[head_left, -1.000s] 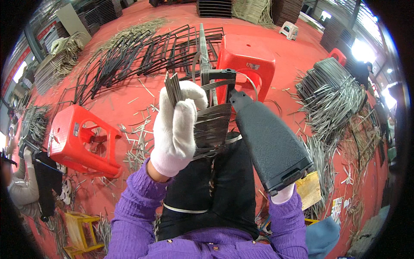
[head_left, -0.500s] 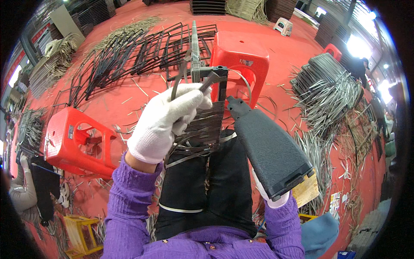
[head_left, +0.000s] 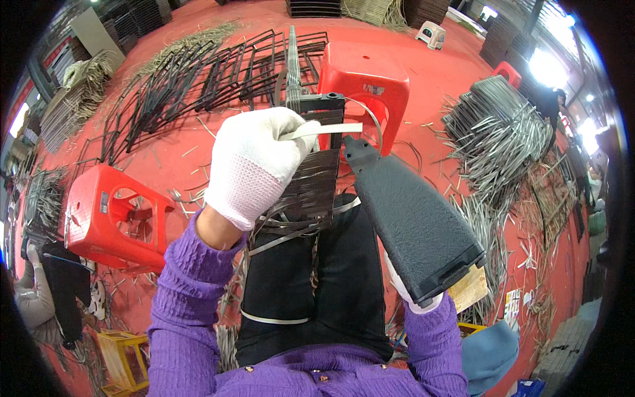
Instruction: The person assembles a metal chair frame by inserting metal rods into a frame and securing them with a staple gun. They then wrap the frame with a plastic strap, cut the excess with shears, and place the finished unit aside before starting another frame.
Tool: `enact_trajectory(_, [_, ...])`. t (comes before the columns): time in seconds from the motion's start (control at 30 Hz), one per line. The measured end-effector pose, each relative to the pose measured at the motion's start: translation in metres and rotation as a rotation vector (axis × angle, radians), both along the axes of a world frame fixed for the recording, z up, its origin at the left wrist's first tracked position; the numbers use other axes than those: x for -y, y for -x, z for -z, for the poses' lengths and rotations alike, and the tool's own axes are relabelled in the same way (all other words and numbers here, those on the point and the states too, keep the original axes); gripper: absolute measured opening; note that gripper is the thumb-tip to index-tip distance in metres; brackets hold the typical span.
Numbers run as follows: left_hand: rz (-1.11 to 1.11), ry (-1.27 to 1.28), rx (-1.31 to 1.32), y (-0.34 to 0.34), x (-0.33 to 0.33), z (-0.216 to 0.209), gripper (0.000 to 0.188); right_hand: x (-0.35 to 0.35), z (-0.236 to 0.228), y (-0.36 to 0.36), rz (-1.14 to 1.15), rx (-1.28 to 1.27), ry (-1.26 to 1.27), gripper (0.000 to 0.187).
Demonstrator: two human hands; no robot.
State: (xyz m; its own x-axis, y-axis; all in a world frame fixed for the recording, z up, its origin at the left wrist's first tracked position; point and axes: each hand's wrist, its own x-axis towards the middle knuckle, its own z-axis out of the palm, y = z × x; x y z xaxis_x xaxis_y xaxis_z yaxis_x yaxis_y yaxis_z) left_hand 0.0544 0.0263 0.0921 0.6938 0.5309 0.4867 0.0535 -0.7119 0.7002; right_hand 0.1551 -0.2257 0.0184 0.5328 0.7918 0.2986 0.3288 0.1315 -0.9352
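My left hand (head_left: 254,162), in a white knit glove, is closed on a flat pale strip (head_left: 329,130) that sticks out to the right. Just beneath it stands a black frame (head_left: 336,126) wound with dark flat strips (head_left: 307,185), at my knees. A black tapered tool (head_left: 420,228), resembling a staple gun, points its narrow nose at the frame's right side. Under the tool's wide end my gloved right hand (head_left: 426,306) shows only in part. It supports the tool, its fingers hidden. Loose strips (head_left: 288,231) lie across my black trousers.
Red stools stand at the left (head_left: 99,212) and beyond the frame (head_left: 364,66). Black metal frames (head_left: 218,73) lie farther off on the red floor. A heap of grey strips (head_left: 496,126) is at right, a yellow stool (head_left: 119,351) at lower left. Another person's arm (head_left: 40,284) shows far left.
My left hand has turned over, knuckles now up, with the strip's pale face showing and its end pointing right across the frame. The tool has shifted only slightly.
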Motion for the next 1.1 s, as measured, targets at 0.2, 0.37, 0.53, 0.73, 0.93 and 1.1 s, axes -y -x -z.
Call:
enact_trajectory(0.2, [0.015, -0.011, 0.007, -0.004, 0.0, -0.005, 0.024, -0.013, -0.017, -0.007, 0.069, 0.382, 0.046, 0.053])
enact_trajectory(0.37, [0.013, 0.032, 0.003, -0.001, 0.001, -0.006, 0.023, -0.019, -0.022, -0.005, 0.1, 0.268, -0.048, 0.057])
enact_trajectory(0.53, [0.021, 0.015, -0.016, -0.002, -0.002, -0.006, 0.022, -0.016, -0.004, -0.01, 0.143, 0.173, 0.022, 0.067])
enact_trajectory(0.73, [0.072, 0.069, 0.023, 0.006, 0.003, -0.002, 0.021, -0.017, 0.009, -0.014, 0.146, 0.135, 0.0, 0.063])
enact_trajectory(0.93, [-0.069, 0.657, 0.084, 0.022, 0.032, 0.032, 0.022, -0.007, 0.016, 0.002, 0.275, 0.223, 0.072, 0.037])
enact_trajectory(1.1, [-0.225, -0.059, 0.688, 0.018, 0.041, 0.051, 0.016, 0.006, 0.049, 0.002, 0.144, -0.602, -0.175, 0.035])
